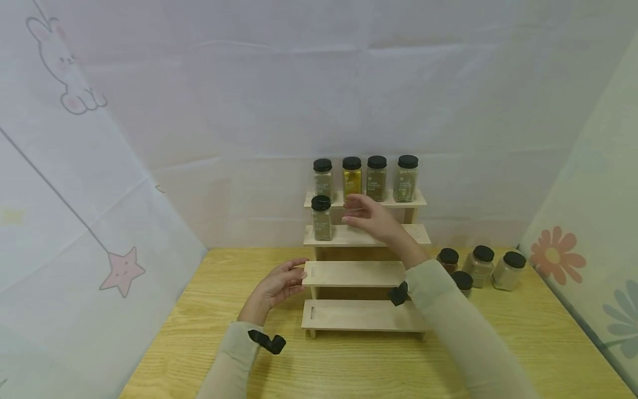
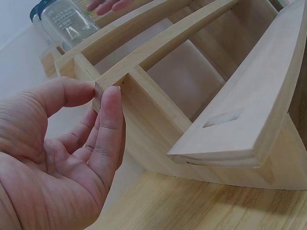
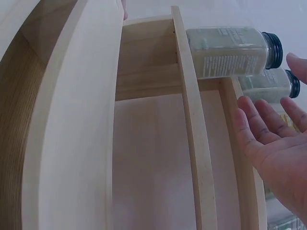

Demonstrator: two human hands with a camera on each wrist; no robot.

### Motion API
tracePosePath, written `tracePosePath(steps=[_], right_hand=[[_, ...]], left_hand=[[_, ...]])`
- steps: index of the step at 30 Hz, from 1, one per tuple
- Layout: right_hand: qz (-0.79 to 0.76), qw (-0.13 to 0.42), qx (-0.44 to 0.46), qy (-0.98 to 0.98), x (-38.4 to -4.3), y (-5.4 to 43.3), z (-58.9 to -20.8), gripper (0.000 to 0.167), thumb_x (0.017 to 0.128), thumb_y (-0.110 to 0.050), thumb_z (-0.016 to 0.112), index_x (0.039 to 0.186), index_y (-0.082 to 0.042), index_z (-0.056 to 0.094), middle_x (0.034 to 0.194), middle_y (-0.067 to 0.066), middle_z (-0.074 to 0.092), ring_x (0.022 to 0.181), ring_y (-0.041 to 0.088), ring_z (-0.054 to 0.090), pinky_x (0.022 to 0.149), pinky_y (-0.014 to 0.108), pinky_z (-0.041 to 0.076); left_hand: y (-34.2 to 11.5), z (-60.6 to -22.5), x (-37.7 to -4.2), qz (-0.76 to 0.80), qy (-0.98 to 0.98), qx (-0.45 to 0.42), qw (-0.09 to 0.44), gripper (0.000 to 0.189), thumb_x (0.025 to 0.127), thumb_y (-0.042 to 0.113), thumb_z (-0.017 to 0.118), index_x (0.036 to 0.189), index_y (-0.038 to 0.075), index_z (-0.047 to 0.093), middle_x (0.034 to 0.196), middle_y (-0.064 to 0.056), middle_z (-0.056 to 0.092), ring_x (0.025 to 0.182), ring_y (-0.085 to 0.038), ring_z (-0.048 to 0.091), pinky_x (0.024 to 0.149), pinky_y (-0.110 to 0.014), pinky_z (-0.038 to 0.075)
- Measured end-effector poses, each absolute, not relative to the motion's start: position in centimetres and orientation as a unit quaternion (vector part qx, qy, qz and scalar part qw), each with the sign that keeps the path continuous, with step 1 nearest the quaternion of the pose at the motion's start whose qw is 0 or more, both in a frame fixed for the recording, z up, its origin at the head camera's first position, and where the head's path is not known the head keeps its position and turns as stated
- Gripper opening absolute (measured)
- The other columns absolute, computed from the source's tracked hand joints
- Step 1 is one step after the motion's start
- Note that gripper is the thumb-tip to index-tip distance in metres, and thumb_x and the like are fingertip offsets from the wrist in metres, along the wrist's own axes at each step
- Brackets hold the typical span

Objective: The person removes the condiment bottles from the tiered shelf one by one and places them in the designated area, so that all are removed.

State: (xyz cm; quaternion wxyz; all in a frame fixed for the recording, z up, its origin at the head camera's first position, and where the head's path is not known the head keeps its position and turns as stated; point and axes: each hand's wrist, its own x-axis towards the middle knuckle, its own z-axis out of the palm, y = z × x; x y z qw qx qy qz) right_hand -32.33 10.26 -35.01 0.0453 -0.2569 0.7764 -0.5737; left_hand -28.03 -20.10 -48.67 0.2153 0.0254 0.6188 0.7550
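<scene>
A tiered wooden spice rack [image 1: 355,273] stands on the table. My left hand [image 1: 280,284] is at the left end of its third shelf from the top; in the left wrist view, the thumb and a finger pinch that corner [image 2: 101,91]. On the second shelf from the top, a black-capped spice jar [image 1: 322,221] stands upright at the left end. Just right of it is my right hand [image 1: 374,221], fingers loosely bent, holding nothing. In the right wrist view, a gap separates those fingers [image 3: 261,120] from the spice jar [image 3: 230,51].
Several black-capped jars line the top shelf, among them a yellow one [image 1: 351,180]. More jars, including a pale one [image 1: 507,272], stand on the table [image 1: 239,366] right of the rack, partly behind my right sleeve. A white cloth [image 1: 249,111] hangs behind.
</scene>
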Motion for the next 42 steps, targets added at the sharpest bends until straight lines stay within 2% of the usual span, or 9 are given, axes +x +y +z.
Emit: tracePosePath(steps=[8,21,26,30,34,37,42], right_hand=[[-0.596,0.049,-0.272,0.754,-33.1,8.0,-35.0,0.068,0.096,-0.021,0.073,0.154,-0.01,0.04,0.147,0.016,0.05,0.133,0.034,0.052,0.108,0.049,0.048],[-0.596,0.054,-0.244,0.763,-33.7,5.3,-35.0,0.066,0.094,-0.023,0.075,0.152,-0.017,0.045,0.149,0.014,0.047,0.137,0.035,0.048,0.109,0.053,0.045],[-0.598,0.045,-0.236,0.765,-33.8,4.4,-35.1,0.066,0.093,-0.02,0.076,0.152,-0.015,0.045,0.137,0.013,0.054,0.126,0.032,0.055,0.105,0.047,0.048],[-0.593,0.024,-0.236,0.769,-34.0,3.8,-35.4,0.067,0.092,-0.015,0.077,0.151,-0.012,0.046,0.13,0.014,0.057,0.111,0.025,0.056,0.095,0.037,0.049],[-0.592,0.021,-0.227,0.773,-33.9,3.5,-35.6,0.068,0.092,-0.015,0.077,0.151,-0.016,0.046,0.136,0.011,0.054,0.117,0.025,0.053,0.103,0.04,0.046],[-0.594,0.022,-0.222,0.773,-33.9,3.4,-35.7,0.068,0.091,-0.015,0.078,0.151,-0.019,0.046,0.142,0.01,0.052,0.13,0.029,0.05,0.112,0.049,0.041],[-0.602,0.018,-0.227,0.765,-34.0,3.3,-36.0,0.068,0.09,-0.013,0.079,0.149,-0.019,0.048,0.142,0.009,0.053,0.13,0.03,0.05,0.112,0.049,0.041]], left_hand=[[-20.1,-48.6,-28.1,0.756,0.617,0.024,0.218,0.061,0.099,0.005,0.063,0.154,0.007,0.037,0.105,-0.004,0.055,0.076,-0.01,0.059,0.075,-0.026,0.06],[-20.0,-48.6,-28.1,0.755,0.62,0.023,0.212,0.06,0.099,0.004,0.062,0.154,0.006,0.037,0.107,-0.004,0.055,0.077,-0.01,0.059,0.073,-0.024,0.06],[-20.0,-48.7,-28.0,0.75,0.625,0.028,0.215,0.062,0.1,0.006,0.063,0.155,0.006,0.035,0.114,-0.005,0.055,0.079,-0.01,0.059,0.075,-0.024,0.06],[-20.1,-48.7,-28.0,0.749,0.625,0.031,0.219,0.066,0.099,0.008,0.064,0.157,0.005,0.032,0.117,-0.006,0.055,0.08,-0.01,0.06,0.075,-0.024,0.059],[-20.1,-48.7,-28.0,0.75,0.623,0.03,0.22,0.068,0.099,0.007,0.063,0.158,0.004,0.029,0.118,-0.007,0.053,0.078,-0.009,0.059,0.075,-0.024,0.059],[-20.1,-48.7,-28.0,0.749,0.624,0.03,0.22,0.068,0.099,0.006,0.063,0.158,0.004,0.029,0.117,-0.006,0.052,0.077,-0.009,0.058,0.076,-0.025,0.059],[-20.1,-48.6,-28.0,0.75,0.624,0.03,0.219,0.065,0.099,0.007,0.063,0.157,0.005,0.033,0.109,-0.004,0.054,0.077,-0.009,0.058,0.077,-0.026,0.06]])
